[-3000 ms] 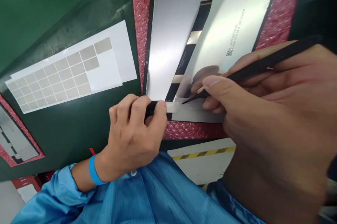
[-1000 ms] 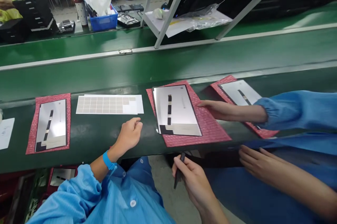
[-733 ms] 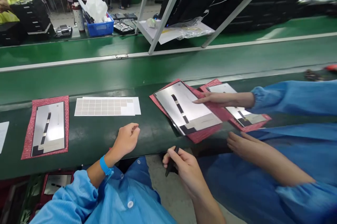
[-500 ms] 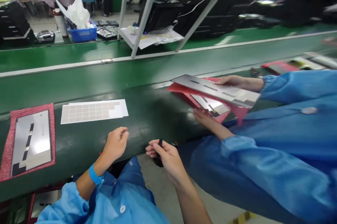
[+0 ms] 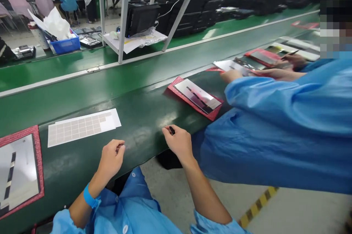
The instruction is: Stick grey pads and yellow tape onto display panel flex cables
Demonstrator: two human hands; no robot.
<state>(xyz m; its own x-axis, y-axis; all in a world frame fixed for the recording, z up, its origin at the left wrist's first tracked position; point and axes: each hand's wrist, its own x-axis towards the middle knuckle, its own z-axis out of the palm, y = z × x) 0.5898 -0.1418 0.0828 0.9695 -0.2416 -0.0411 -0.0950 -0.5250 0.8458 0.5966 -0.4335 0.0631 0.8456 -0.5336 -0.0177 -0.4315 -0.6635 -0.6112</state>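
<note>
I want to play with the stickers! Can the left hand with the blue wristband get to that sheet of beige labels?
Probably yes. The left hand rests at the edge of the green workbench, close below the sheet of beige labels, and no object shows between them.

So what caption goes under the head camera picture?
Right hand holding black tweezers at the edge of a green conveyor belt.

Only green conveyor belt (image 5: 143,117) lies between the left hand (image 5: 110,158) and the right hand (image 5: 179,141) with its black tweezers (image 5: 172,130) — an open path along the near edge. A display panel (image 5: 198,95) on a red foam mat (image 5: 187,102) stands ahead of the right hand; a label sheet (image 5: 82,127) lies ahead of the left — and a co-worker's blue sleeve (image 5: 261,95) blocks the way right.
</note>
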